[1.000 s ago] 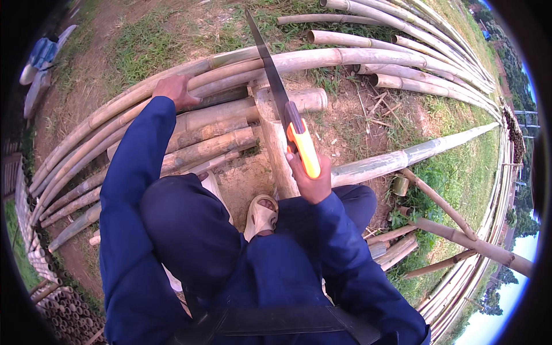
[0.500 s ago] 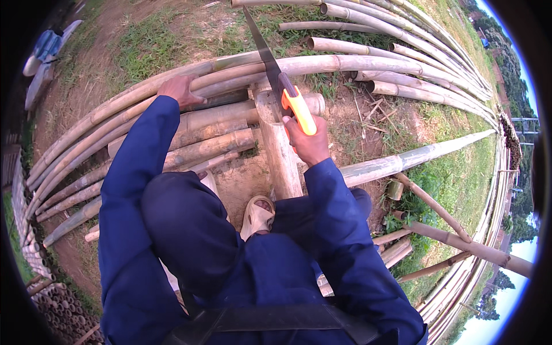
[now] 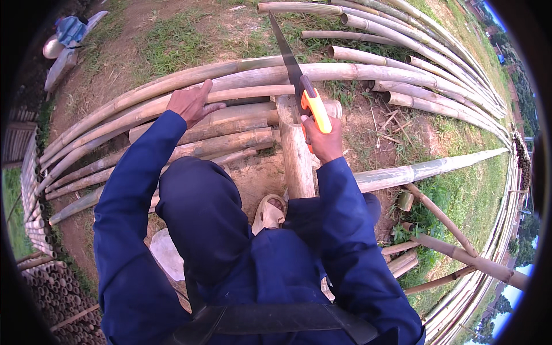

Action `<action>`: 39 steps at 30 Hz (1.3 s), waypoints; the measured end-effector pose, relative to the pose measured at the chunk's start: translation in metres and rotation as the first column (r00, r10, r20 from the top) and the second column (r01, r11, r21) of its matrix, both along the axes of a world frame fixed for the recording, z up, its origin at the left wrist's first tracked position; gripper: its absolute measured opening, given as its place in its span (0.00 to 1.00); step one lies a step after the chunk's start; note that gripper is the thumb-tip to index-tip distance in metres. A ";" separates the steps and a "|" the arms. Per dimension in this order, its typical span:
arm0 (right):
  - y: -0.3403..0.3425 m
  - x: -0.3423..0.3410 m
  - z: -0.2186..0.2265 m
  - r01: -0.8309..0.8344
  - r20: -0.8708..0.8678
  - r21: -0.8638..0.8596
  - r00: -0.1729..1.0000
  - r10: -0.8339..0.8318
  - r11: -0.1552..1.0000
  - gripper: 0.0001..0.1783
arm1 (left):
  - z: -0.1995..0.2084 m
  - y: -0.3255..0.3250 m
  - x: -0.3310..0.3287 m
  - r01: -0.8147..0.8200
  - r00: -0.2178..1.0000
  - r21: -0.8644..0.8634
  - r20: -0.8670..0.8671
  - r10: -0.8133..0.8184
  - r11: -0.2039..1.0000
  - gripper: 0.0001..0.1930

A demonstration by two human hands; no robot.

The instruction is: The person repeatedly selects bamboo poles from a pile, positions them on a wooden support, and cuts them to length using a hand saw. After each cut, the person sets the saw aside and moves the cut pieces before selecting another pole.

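Observation:
My right hand [image 3: 323, 139] is closed round the orange-yellow handle of a handsaw [image 3: 290, 60]. Its long dark blade slants up and away, crossing the bamboo poles. Just left of the blade is the pale end of a thinner bamboo pole [image 3: 253, 92]. My left hand [image 3: 192, 103] grips this pole farther left, thumb on the near side and fingers over the far side. Behind it runs a thicker bamboo pole [image 3: 328, 72], passing beneath the saw. Under the saw handle, a short bamboo post [image 3: 298, 155] stretches toward my foot.
Shorter bamboo lengths [image 3: 230, 141] lie stacked near my left knee. Several long poles [image 3: 391, 35] fan out at the far right. A thick pole [image 3: 414, 171] extends right, near a bamboo frame [image 3: 454, 247]. Cut bamboo [image 3: 57, 290] is piled at lower left.
The thinner pole now shows a free end beside the blade and lies nearer to me, apart from the thicker pole. My left hand has shifted with it; the whole view has moved slightly.

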State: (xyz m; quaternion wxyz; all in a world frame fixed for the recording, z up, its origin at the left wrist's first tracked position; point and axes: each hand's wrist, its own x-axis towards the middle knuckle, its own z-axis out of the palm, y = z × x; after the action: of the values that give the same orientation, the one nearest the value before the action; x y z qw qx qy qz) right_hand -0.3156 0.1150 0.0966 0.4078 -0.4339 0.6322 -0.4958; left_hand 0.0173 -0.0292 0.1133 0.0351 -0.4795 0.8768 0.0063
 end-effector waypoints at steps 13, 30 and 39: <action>-0.002 -0.002 0.000 -0.018 0.055 -0.035 0.998 0.020 0.999 0.13 | 0.074 0.002 0.008 0.021 0.998 -0.098 -0.064 -0.027 0.995 0.16; 0.000 0.001 0.002 -0.024 0.028 -0.039 0.999 0.025 0.999 0.14 | 0.077 -0.039 0.006 -0.049 0.997 -0.048 -0.062 0.046 0.998 0.11; 0.003 0.001 -0.004 0.009 0.039 -0.061 0.999 -0.007 0.998 0.13 | 0.044 -0.059 0.013 -0.052 0.999 -0.033 0.003 0.052 0.998 0.13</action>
State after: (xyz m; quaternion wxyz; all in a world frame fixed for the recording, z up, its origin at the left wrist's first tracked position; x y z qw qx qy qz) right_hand -0.3148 0.1177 0.0923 0.4046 -0.4339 0.6105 -0.5247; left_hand 0.0301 -0.0885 0.1570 0.0287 -0.5027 0.8640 -0.0079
